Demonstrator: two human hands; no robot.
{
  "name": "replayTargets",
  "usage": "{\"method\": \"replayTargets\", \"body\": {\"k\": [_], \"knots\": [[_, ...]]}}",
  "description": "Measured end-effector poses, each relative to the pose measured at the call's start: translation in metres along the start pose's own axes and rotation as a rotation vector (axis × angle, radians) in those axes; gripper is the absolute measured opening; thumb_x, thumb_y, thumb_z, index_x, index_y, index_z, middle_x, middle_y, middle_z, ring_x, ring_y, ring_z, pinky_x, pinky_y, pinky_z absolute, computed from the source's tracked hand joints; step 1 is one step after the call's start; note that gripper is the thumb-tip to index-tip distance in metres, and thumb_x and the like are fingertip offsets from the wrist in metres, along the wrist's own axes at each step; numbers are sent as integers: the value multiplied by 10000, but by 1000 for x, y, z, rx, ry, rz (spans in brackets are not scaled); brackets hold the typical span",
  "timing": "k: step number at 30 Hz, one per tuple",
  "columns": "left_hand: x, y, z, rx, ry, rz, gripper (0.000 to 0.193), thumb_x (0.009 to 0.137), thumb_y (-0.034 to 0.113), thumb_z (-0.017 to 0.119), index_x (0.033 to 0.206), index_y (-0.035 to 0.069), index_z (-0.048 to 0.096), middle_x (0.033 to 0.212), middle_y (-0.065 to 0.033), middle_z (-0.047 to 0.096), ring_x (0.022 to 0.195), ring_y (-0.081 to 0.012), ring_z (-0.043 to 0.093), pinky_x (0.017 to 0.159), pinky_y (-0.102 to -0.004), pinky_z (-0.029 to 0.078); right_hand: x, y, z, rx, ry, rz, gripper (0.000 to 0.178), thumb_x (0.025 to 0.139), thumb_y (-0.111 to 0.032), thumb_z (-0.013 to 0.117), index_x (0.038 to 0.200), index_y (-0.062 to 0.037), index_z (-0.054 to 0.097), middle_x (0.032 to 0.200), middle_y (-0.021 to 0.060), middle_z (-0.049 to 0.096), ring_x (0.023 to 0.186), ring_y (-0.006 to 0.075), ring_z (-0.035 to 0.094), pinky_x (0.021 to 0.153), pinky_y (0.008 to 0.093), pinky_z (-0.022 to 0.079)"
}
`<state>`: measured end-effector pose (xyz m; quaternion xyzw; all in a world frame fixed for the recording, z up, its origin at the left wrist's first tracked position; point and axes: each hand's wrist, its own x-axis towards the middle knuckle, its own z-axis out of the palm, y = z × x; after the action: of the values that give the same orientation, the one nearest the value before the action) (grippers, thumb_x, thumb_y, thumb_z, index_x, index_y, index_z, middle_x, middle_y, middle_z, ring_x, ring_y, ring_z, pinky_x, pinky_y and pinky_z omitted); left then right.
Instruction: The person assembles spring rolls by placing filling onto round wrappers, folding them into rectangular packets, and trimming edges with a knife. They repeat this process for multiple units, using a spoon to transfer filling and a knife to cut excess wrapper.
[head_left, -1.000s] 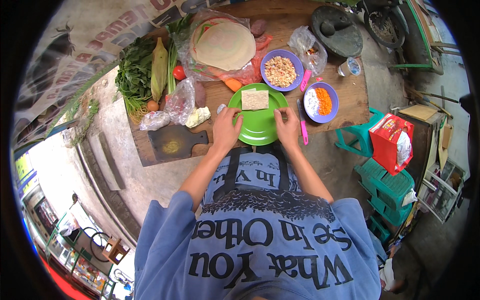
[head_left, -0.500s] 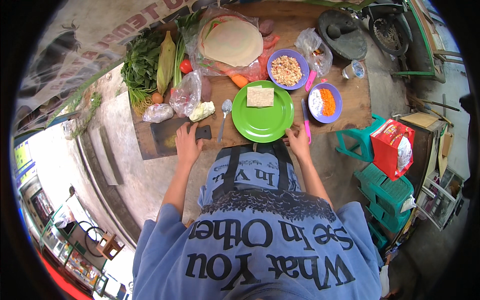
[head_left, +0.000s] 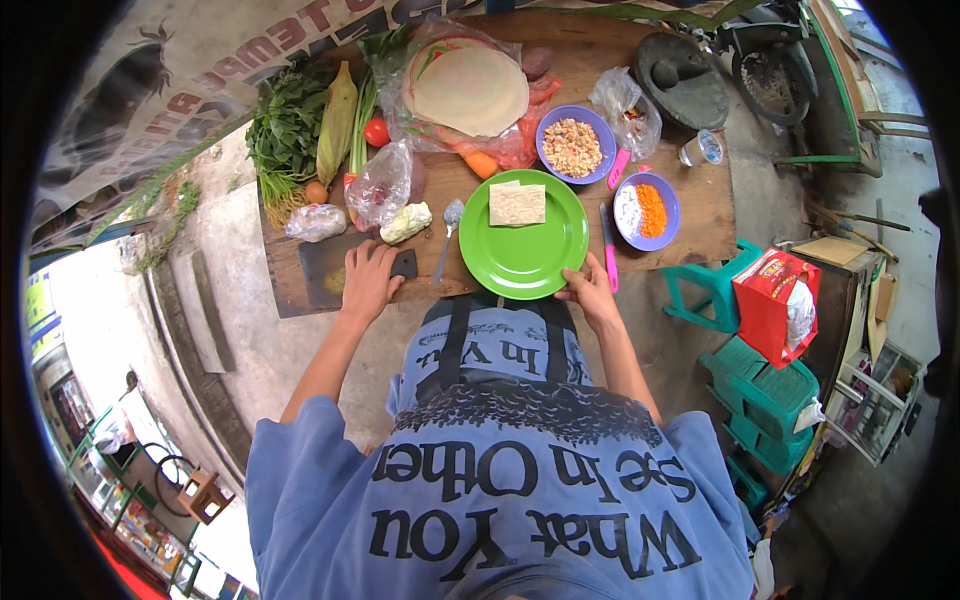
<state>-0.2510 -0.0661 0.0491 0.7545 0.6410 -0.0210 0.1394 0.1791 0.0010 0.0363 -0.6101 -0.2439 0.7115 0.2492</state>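
Note:
Near the table's front edge lies a green plate (head_left: 522, 262) with pale flat pieces (head_left: 517, 205) stacked on its far part. My right hand (head_left: 592, 288) is closed on the plate's near right rim, fingers at the edge. My left hand (head_left: 369, 275) lies with fingers spread on a small dark cutting board (head_left: 324, 272), holding nothing. Between that hand and the plate rests a metal spoon (head_left: 446, 240) holding something whitish. Right of the plate is a pink-handled knife (head_left: 610, 255), beside a purple bowl (head_left: 646, 211) of white and orange food.
Another purple bowl (head_left: 576, 144) holds a crumbly mixture. Behind stand round wrappers (head_left: 470, 92) on plastic, leafy greens (head_left: 290, 125) and corn (head_left: 337, 125). A stone mortar (head_left: 690, 85) and plastic cup (head_left: 702, 148) are at right. Green stools (head_left: 765, 375) stand right of the table.
The green plate has slid slightly toward me over the table's front edge. My right hand has moved left from beside the plate onto its rim. My left hand stays on the board.

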Motion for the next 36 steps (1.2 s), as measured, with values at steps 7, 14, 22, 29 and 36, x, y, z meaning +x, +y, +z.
{"method": "replayTargets", "body": {"k": [7, 14, 22, 29, 36], "knots": [[5, -6, -5, 129, -102, 169, 649, 803, 324, 866, 1326, 57, 589, 1261, -129, 602, 1268, -324, 513, 1133, -520, 362, 2, -77, 3, 74, 15, -125, 520, 1046, -41, 630, 1539, -40, 464, 1174, 94, 740, 889, 159, 754, 711, 315, 671], [17, 11, -35, 208, -213, 58, 549, 770, 256, 875, 1188, 55, 581, 1212, -124, 586, 1233, -328, 521, 1109, -532, 368, 95, -187, -8, 107, 88, -313, 548, 1054, -8, 597, 1556, -12, 378, 1217, 153, 694, 921, 243, 748, 804, 378, 673], [34, 106, -140, 4, -103, 63, 495, 711, 126, 805, 1141, 24, 580, 1137, -145, 576, 1174, -355, 534, 1099, -558, 367, 257, -271, 18, 162, 265, -349, 388, 1059, 24, 538, 1430, -3, 430, 1284, 214, 657, 979, 339, 771, 760, 407, 700], [118, 219, -128, -241, 21, 298, 510, 709, 211, 843, 1113, 43, 583, 1099, -132, 581, 1146, -325, 543, 1121, -560, 368, 325, -277, 29, 286, 234, -247, 474, 1062, -22, 579, 1487, -52, 373, 1295, 198, 674, 936, 349, 775, 728, 408, 700], [189, 302, -17, -202, 77, 373, 546, 723, 310, 871, 1143, 85, 606, 1102, -101, 579, 1160, -301, 536, 1141, -564, 365, 356, -270, 12, 248, 185, -149, 294, 1071, -91, 599, 1353, -25, 544, 1151, 190, 748, 851, 316, 788, 661, 374, 679]]}}
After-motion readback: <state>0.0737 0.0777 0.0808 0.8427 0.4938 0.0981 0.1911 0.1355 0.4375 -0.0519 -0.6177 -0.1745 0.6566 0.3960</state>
